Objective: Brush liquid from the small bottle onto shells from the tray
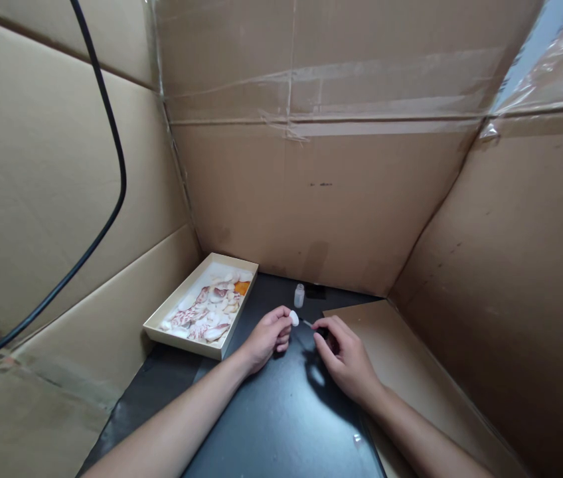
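My left hand (267, 338) pinches a small white shell (294, 318) between thumb and fingertips. Facing it, my right hand (345, 355) is closed on a small brush (305, 322), whose thin stem points at the shell; its dark handle is mostly hidden by my fingers. Whether the brush tip touches the shell is too small to tell. Just beyond both hands a small clear bottle (299, 297) stands upright on the dark table.
To the left lies a shallow box (182, 343) holding several shells and an orange piece (241, 287). A flat cardboard sheet (391, 358) is under my right forearm. Cardboard walls (286, 199) enclose the dark tabletop (271, 425). A black cable (112, 133) hangs at left.
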Available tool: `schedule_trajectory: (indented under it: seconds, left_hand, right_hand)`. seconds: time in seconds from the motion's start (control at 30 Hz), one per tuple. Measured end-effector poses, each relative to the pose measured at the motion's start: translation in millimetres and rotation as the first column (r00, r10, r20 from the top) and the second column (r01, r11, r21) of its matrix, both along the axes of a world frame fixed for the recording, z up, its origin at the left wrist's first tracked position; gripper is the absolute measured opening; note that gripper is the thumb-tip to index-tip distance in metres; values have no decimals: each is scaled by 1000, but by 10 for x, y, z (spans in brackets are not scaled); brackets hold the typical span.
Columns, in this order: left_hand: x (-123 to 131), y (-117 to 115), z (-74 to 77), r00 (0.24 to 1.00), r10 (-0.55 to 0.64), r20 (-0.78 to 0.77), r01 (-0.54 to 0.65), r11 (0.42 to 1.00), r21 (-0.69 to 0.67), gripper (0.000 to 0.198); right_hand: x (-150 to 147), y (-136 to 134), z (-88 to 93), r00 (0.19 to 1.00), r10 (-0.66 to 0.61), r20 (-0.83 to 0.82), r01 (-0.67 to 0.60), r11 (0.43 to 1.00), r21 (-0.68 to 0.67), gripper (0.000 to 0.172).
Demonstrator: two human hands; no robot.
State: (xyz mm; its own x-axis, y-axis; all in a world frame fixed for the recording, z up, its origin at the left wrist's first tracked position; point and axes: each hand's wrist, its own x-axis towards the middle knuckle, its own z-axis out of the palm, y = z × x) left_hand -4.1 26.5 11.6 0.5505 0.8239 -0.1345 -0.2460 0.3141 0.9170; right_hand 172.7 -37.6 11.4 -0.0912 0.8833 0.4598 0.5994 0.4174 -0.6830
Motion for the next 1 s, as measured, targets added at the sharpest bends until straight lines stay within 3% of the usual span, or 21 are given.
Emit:
schedule_trajectory:
  seconds: [0.1,0.23,0.37,0.5,0.67,0.8,1.0]
  left_hand:
    - [-4,8,-3,1000,-6,9,6,1000,-2,24]
    - [-7,12,-17,999,-4,34,4,1000,-15,21]
    - [-3,3,-19,1000,-4,26,4,1000,-7,18]
    - [4,-1,-8,1000,-1,-3,1,1000,11,22]
    - [7,-17,10,1000,-16,-27,17,999,29,21]
    - [11,-28,3,999,-23,-45,25,999,38,21]
    - [17,-29,-18,996,-51,-78,55,997,55,21]
  right_hand:
    - [-4,-2,9,999,-22,-27,22,1000,19,14]
    - [-18,-15,13,997,72,5,-72,997,11,15]
    - [-19,-15,10,1000,-28,13,28,999,20,13]
    - [-21,-15,21,999,35,14,-36,999,36,16]
    - [-14,-4,26,999,-52,7,52,998,48,15]
    - [-13,-7,19,998,54,15,-55,997,55,17]
    - [-18,-10,13,1000,-18,-4,18,998,55,16]
